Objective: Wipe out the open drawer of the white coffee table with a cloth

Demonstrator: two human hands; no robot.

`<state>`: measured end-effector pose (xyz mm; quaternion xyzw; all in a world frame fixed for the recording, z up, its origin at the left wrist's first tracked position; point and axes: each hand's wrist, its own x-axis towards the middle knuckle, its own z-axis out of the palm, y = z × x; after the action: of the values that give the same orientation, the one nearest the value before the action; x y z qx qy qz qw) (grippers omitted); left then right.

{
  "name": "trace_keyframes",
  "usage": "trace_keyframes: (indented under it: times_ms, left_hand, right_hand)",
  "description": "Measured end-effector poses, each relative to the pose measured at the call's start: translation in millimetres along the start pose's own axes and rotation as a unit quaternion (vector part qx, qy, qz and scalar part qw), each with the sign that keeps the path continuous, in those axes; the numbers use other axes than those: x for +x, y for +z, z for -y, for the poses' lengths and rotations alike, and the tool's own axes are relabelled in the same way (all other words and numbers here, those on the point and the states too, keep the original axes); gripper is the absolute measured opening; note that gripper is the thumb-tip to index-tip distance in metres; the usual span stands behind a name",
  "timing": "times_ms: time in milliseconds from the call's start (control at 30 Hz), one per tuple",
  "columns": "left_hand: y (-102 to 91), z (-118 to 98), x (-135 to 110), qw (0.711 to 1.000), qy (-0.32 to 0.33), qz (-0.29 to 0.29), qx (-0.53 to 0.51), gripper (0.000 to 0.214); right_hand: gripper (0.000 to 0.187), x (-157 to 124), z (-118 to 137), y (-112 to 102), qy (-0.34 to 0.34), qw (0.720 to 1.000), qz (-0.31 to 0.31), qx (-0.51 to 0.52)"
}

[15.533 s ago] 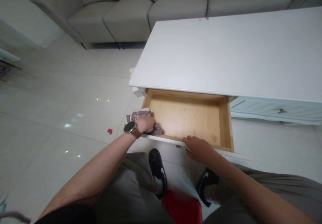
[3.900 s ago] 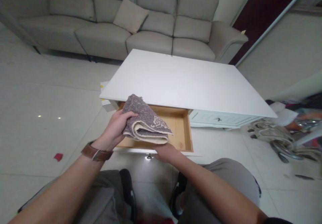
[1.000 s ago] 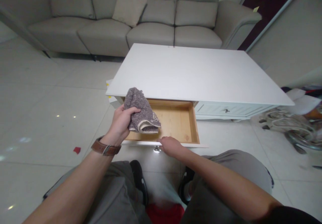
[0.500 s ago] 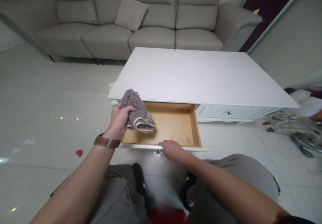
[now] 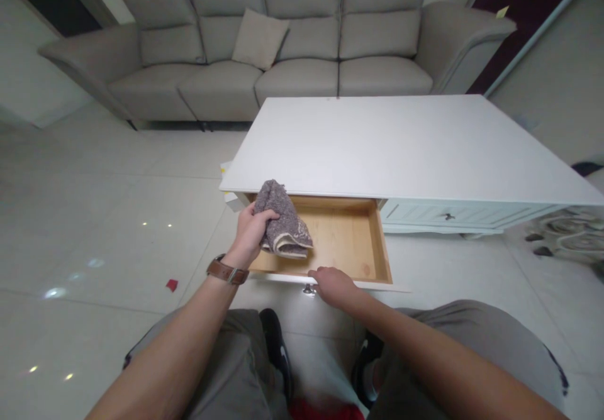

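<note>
- One sofa (image 5: 302,49), grey, sectional, along the far side of the room; I count one loose cushion (image 5: 259,38) on its seat.
- One coffee table (image 5: 406,143), white top, standing between me and the sofa.
- Two drawers in the table's near face: one open drawer (image 5: 344,234) with a bare wooden floor, pulled out toward me, and one shut drawer (image 5: 453,214) just to its right with a small dark knob.
- Two hands, both mine. My left hand (image 5: 250,231) is curled tight around one towel, fingers wrapped over its top. My right hand (image 5: 333,285) lies palm down on the open drawer's front edge, fingers loosely bent over the lip, gripping nothing that I can make out.
- One towel (image 5: 285,228), purple-grey with a pale border, folded into a bundle. It hangs from my left hand over the left end of the open drawer, above the wooden floor; I cannot tell whether its lower edge touches the wood.
- One wristwatch strap (image 5: 227,271), brown, on my left wrist.
- One drawer knob (image 5: 308,290), metal, just left of my right hand.
- One red scrap (image 5: 172,285) on the floor tiles, well left of the table.
</note>
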<state>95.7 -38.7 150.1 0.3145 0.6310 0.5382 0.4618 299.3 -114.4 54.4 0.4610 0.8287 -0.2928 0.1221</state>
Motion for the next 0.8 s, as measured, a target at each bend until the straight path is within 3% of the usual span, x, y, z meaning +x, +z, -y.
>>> trace_keyframes:
  times_ms: [300,433,533,600,667,733,800]
  left_hand:
    - [-6.3,-0.7,-2.4,1.000,-0.009,0.005,0.007,0.044]
    - [-15.6,-2.4,2.7,0.998,-0.054,0.033,-0.024,0.047]
    - [-27.4,-0.7,13.8,0.998,-0.057,0.016,-0.020,0.046]
    - [-37.5,0.0,22.7,1.000,-0.015,-0.012,0.018,0.045]
    - [-47.9,0.7,31.9,0.990,0.071,-0.044,0.114,0.042]
    - [-56.5,5.1,41.7,0.951,0.165,-0.048,0.255,0.039]
    - [-61.5,17.9,53.1,0.891,0.224,-0.008,0.395,0.037]
  right_hand:
    - [0.032,-0.7,-0.2,0.1,0.000,1.000,-0.007,0.000]
    - [0.032,-0.6,1.0,-0.5,0.004,1.000,-0.003,-0.001]
    - [0.032,-0.6,2.1,-1.5,0.007,1.000,-0.001,-0.003]
    - [0.032,-0.5,2.1,-1.5,0.008,1.000,-0.001,-0.005]
    - [0.033,-0.2,1.5,-0.7,0.006,1.000,-0.003,-0.004]
    - [0.034,0.4,0.6,0.7,0.001,1.000,-0.004,0.000]
    - [0.035,1.1,0.0,1.9,0.001,1.000,-0.004,0.003]
